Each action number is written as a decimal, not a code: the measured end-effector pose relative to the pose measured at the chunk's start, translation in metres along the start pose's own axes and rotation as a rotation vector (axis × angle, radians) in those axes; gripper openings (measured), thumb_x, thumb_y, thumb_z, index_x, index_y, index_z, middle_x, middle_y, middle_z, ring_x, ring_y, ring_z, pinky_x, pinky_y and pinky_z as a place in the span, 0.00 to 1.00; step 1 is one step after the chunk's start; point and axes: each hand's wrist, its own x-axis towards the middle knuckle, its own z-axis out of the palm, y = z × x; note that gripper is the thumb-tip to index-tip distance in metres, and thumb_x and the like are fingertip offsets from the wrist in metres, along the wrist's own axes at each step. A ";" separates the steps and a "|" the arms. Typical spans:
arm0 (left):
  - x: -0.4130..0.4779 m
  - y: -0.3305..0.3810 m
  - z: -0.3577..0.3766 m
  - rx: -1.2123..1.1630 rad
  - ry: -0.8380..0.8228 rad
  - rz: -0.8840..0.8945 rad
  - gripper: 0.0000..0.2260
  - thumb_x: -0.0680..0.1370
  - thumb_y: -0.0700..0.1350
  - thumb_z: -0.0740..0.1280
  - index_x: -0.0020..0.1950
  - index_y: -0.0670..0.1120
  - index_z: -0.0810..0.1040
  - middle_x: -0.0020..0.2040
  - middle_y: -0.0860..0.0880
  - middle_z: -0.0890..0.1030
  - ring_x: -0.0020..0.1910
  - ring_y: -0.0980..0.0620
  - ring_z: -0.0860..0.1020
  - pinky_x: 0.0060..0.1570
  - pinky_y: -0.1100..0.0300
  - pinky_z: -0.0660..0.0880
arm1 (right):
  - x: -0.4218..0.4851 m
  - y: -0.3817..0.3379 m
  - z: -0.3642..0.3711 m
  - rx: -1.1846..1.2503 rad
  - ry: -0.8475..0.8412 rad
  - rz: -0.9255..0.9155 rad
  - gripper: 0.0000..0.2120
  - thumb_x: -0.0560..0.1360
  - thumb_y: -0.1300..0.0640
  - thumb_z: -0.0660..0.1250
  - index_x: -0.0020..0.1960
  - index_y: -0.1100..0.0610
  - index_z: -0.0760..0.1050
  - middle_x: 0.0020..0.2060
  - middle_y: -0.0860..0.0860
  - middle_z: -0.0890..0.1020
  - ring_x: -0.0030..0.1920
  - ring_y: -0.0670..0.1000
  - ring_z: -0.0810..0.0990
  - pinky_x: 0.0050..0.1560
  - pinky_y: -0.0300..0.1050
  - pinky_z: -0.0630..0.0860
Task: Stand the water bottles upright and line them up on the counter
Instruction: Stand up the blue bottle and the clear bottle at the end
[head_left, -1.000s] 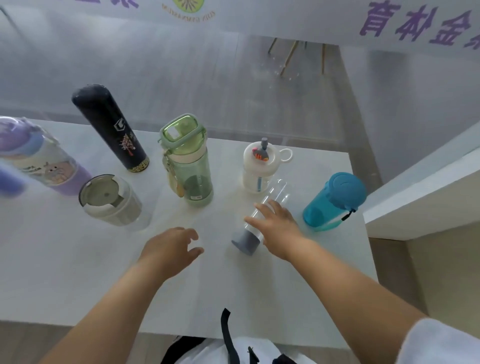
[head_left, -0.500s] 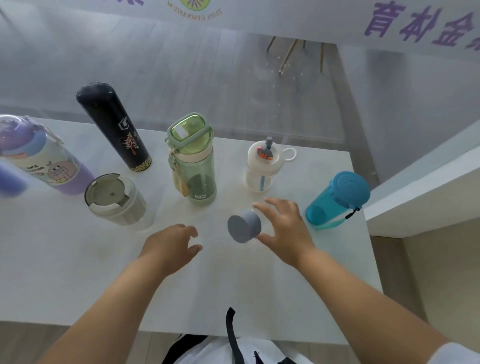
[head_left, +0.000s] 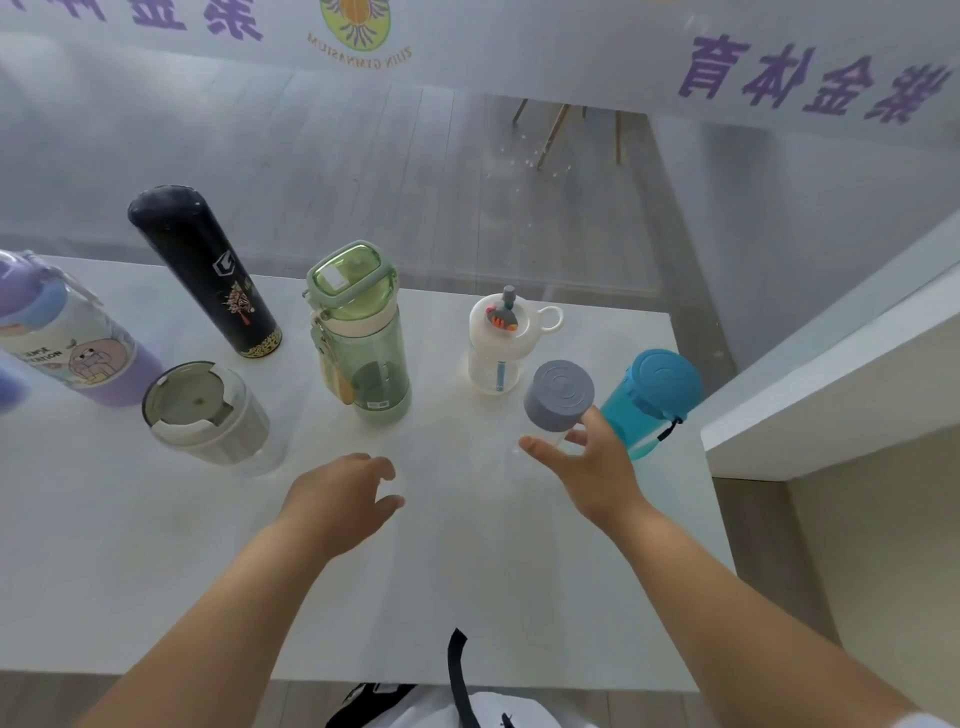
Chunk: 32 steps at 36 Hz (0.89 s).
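Head view of a white table (head_left: 467, 597) bearing seven drinking vessels. Right hand (head_left: 592, 470): its grip is curled round the clear plastic bottle with a grey round cap (head_left: 558, 395), thumb on the near side and fingers on the far side. It holds the bottle cap-up between the small white bottle with a loop handle (head_left: 496, 358) and the teal translucent bottle with a round lid (head_left: 657, 389); whether the base touches the table cannot be told. Left hand (head_left: 343, 493): grip loosely curled, holding nothing, over the table.

Already upright: the tall matte black flask (head_left: 205, 270), the green translucent bottle with a square flip lid (head_left: 363, 343), the lilac bottle with a cartoon print (head_left: 62, 338) and the squat beige cup with a grey lid (head_left: 202, 410).

Judged progress: standing-up is nearly complete. Lining-up remains, since the beige cup sits nearer than the back row.

Writing: the white banner (head_left: 571, 52) carries purple Chinese characters and "GYMNASIUM", all mirrored. The black flask bears a white emblem. The lilac bottle's print is too small to read.
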 end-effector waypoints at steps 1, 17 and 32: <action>0.000 0.001 0.000 0.007 -0.001 0.000 0.17 0.76 0.58 0.61 0.63 0.55 0.71 0.58 0.55 0.77 0.55 0.54 0.76 0.49 0.58 0.74 | 0.000 0.002 0.000 -0.019 -0.012 0.004 0.28 0.70 0.48 0.73 0.66 0.51 0.66 0.57 0.42 0.70 0.55 0.46 0.72 0.51 0.40 0.68; -0.017 0.002 0.001 0.050 -0.033 -0.051 0.17 0.77 0.58 0.60 0.64 0.55 0.70 0.60 0.56 0.76 0.58 0.53 0.75 0.54 0.57 0.74 | -0.004 0.022 -0.009 -0.338 -0.202 0.193 0.34 0.72 0.47 0.70 0.71 0.59 0.62 0.69 0.56 0.70 0.68 0.56 0.69 0.66 0.51 0.68; -0.060 -0.062 -0.010 0.018 -0.068 -0.101 0.18 0.76 0.59 0.61 0.64 0.55 0.69 0.61 0.55 0.75 0.60 0.52 0.74 0.56 0.57 0.72 | -0.040 -0.039 0.034 -0.928 -0.520 0.069 0.29 0.74 0.41 0.65 0.69 0.54 0.65 0.66 0.53 0.73 0.62 0.56 0.74 0.60 0.51 0.73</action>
